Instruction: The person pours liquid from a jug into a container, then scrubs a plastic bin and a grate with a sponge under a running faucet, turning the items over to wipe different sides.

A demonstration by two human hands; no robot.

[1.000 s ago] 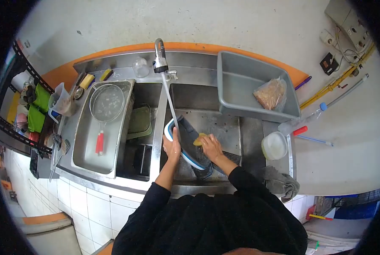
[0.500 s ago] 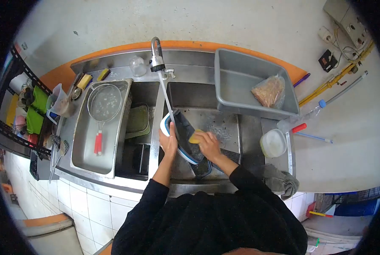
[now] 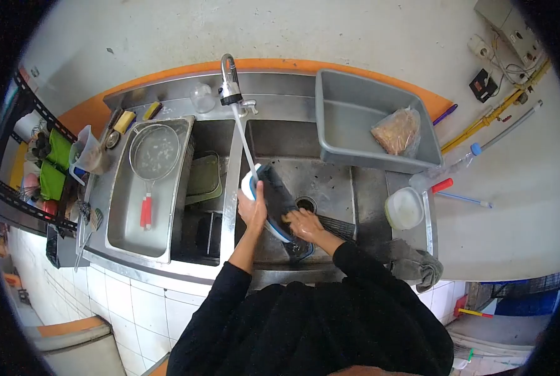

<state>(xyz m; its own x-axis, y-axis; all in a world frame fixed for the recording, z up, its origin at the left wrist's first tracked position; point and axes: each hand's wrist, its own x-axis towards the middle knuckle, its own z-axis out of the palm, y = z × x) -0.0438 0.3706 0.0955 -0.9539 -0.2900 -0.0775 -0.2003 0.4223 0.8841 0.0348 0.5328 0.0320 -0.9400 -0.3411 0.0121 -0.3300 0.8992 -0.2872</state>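
Observation:
A dark container with a white and blue rim (image 3: 276, 195) is tilted over the right sink basin (image 3: 330, 182), under the stream from the faucet (image 3: 231, 95). My left hand (image 3: 252, 208) is closed on its left rim. My right hand (image 3: 303, 225) presses at the container's lower right side, its fingers around a yellow sponge (image 3: 286, 219) that is mostly hidden. Below the hands, another dark, blue-edged piece (image 3: 300, 248) lies in the basin near the drain (image 3: 305, 203).
At the left, a steel pan (image 3: 126, 225) holds a strainer (image 3: 155, 152) with red handles. A grey tub (image 3: 349, 122) with a bagged item (image 3: 397, 131) sits back right. A white tub (image 3: 405, 209) and grey cloth (image 3: 418, 266) are at the right.
My right hand has moved slightly down along the container, covering most of the sponge. The container has tilted further, and the drain now shows.

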